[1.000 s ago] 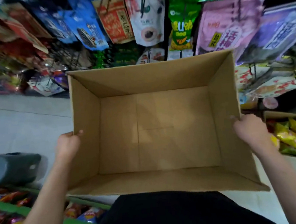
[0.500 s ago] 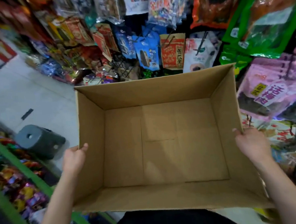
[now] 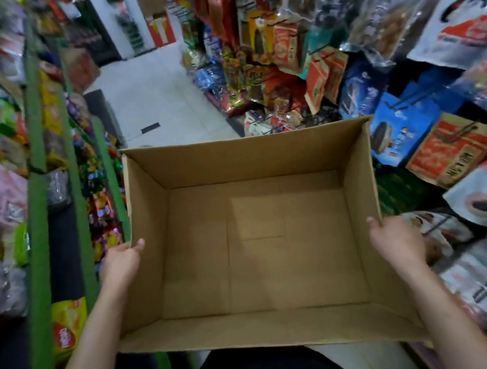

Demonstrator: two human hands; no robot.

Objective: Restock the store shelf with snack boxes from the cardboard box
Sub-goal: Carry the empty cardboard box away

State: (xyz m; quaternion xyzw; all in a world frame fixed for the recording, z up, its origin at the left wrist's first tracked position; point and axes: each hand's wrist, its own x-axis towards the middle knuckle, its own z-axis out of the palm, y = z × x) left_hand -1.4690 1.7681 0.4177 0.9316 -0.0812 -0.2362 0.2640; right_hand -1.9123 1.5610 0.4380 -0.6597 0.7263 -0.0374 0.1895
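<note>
Both hands (image 3: 122,263) on plain, unprinted cardboard box (image 3: 258,260)

A single wide-angle view looks from the person's head, forward and steeply down. It sits close above the open brown cardboard box (image 3: 256,242), which fills the centre of the frame, with both forearms reaching in from the bottom edge. The camera faces along a white tiled aisle floor (image 3: 156,97), with green-edged store shelves (image 3: 37,234) at left and hanging snack bags (image 3: 456,149) at right, bent by the lens.
</note>
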